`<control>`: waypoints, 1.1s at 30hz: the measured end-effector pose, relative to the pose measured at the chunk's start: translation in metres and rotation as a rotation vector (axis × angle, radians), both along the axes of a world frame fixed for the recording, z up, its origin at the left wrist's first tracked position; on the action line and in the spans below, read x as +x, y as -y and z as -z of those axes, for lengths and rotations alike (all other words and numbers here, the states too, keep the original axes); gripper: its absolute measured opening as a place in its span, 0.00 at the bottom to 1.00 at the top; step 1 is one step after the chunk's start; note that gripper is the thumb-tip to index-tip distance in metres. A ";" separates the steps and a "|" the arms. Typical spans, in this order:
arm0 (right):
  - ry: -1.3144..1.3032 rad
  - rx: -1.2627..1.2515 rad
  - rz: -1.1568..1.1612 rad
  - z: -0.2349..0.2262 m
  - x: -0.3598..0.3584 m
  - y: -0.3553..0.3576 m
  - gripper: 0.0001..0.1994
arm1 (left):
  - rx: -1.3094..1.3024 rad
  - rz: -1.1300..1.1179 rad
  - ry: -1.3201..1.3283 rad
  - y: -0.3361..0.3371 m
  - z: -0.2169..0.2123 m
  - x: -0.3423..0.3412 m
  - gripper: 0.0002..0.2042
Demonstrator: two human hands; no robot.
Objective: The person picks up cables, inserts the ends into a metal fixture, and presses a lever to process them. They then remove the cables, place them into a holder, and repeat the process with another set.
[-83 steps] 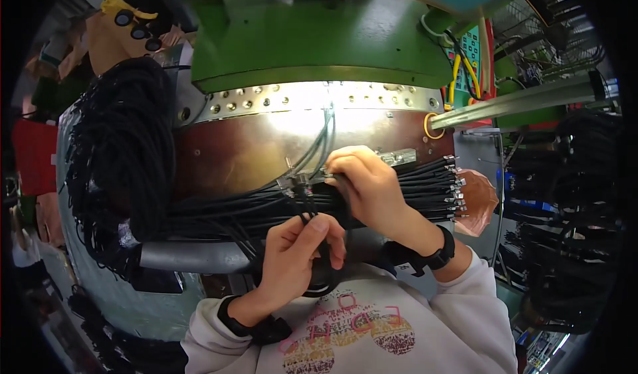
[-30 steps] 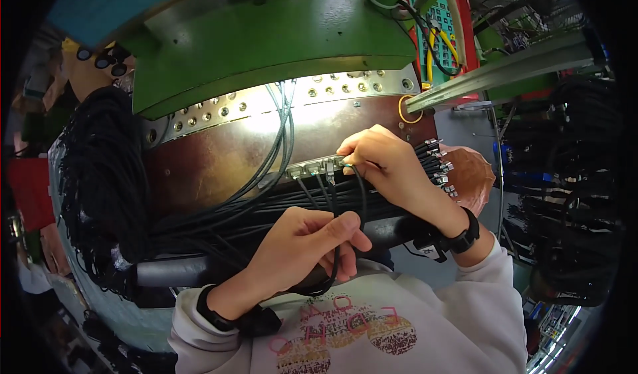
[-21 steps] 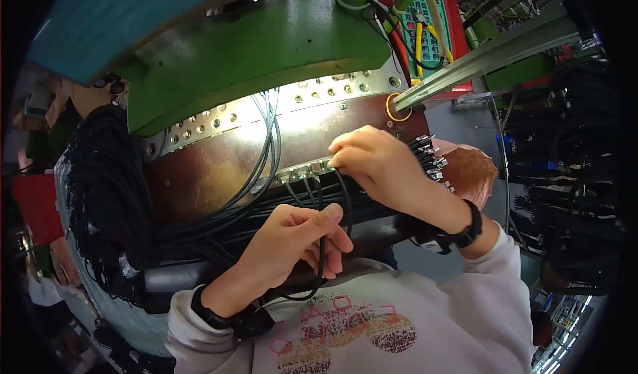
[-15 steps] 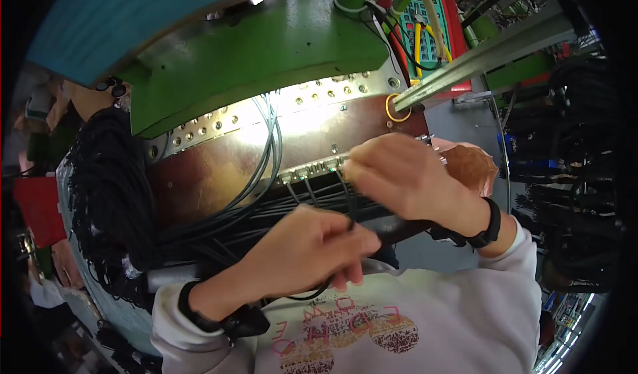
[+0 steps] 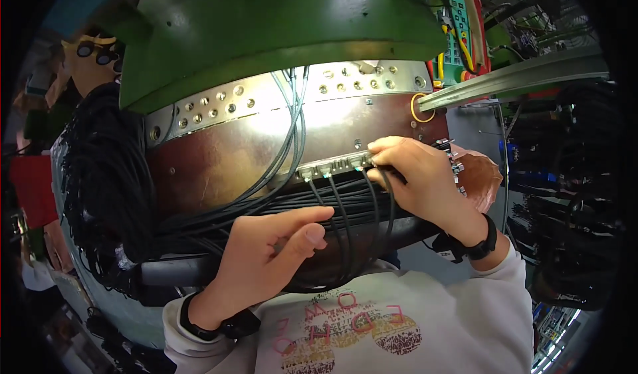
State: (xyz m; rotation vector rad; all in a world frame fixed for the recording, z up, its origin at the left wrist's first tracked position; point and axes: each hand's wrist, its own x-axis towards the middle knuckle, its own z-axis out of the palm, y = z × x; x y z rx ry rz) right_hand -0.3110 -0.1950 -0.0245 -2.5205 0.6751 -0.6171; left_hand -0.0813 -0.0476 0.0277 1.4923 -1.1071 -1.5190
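Observation:
My right hand (image 5: 419, 181) pinches the end of a black cable at the right end of a small metal slotted strip (image 5: 341, 165). Its fingertips touch the strip and cover the cable's tip. Several thin black cables (image 5: 337, 208) sit with their ends in the strip's slots and hang down in loops toward me. My left hand (image 5: 262, 251) is held in front of the cables at their left, index finger stretched out and thumb apart, with nothing visible in it. Beneath, a dense layer of black cables (image 5: 266, 213) runs along the front of a brown board (image 5: 212, 151).
A green machine housing (image 5: 266, 25) overhangs a lit metal plate with holes (image 5: 219, 107). A thick black cable bundle (image 5: 106, 175) hangs at left. On the right are a metal bar (image 5: 518, 82), small metal connectors (image 5: 457, 169), brown paper (image 5: 484, 175) and a teal button panel (image 5: 457, 52).
My right hand has brought a cable end to the strip's right end. My left hand has moved left and its fingers have spread. The view has shifted slightly.

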 end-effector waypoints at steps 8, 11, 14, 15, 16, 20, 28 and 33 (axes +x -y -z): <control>0.005 -0.111 0.011 -0.003 0.016 0.000 0.10 | -0.056 -0.060 -0.041 0.007 0.012 0.008 0.13; 0.114 -0.133 -0.041 0.005 0.018 -0.001 0.11 | -0.112 -0.052 0.015 0.015 0.014 0.027 0.16; 0.118 -0.048 -0.018 0.016 0.021 -0.003 0.11 | -0.116 -0.207 0.145 0.048 0.017 0.051 0.18; 0.082 -0.056 -0.036 0.018 0.023 -0.004 0.11 | -0.062 -0.288 0.213 0.066 0.019 0.057 0.19; 0.077 -0.058 -0.028 0.015 0.021 -0.003 0.11 | -0.124 -0.337 0.164 0.083 0.023 0.060 0.21; -0.064 0.241 -0.174 -0.018 0.017 0.014 0.14 | -0.089 -0.465 -0.507 0.144 0.044 0.049 0.23; 0.160 0.284 0.175 -0.009 0.100 0.144 0.13 | -0.002 -0.223 -0.691 0.129 0.067 0.029 0.19; -0.223 0.020 0.256 0.027 0.150 0.173 0.13 | -0.099 -0.188 -0.602 0.139 0.046 0.030 0.14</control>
